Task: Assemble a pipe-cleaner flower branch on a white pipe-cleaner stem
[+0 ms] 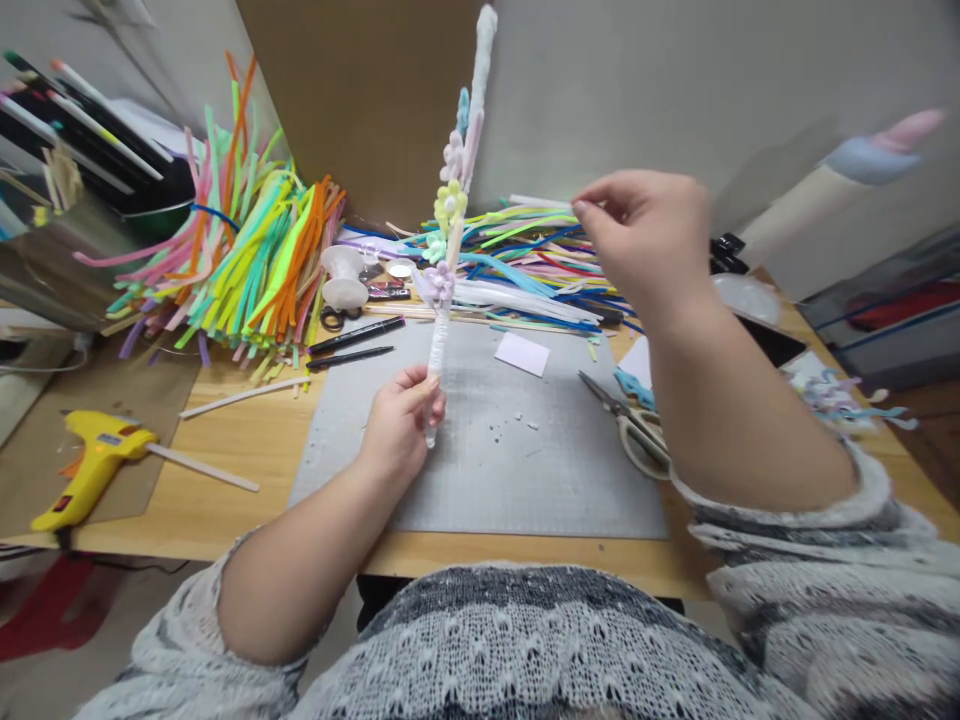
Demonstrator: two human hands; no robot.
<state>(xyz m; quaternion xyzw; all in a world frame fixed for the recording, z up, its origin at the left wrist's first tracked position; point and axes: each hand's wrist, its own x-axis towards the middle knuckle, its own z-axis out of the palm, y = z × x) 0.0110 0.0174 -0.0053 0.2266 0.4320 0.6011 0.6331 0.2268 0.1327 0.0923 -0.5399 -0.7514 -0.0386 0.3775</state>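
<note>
Upright above the grey cutting mat point(465, 500) stands a white wrapped stick point(437, 350) with small fuzzy flowers in purple, green, yellow and pink along it. My left hand point(405, 415) is closed round its lower end. Raised at the right, my right hand point(649, 225) has thumb and forefinger pinched together in front of the wall. Whatever lies between those fingertips is too small to make out. Loose coloured pipe cleaners point(525, 250) lie behind the stick.
A yellow glue gun point(101, 460) rests at the left, below a bundle of pipe cleaners point(255, 270). Two black pens point(356, 335) and a white card point(523, 353) lie near the mat's back. Open scissors point(634, 425) are under my right forearm.
</note>
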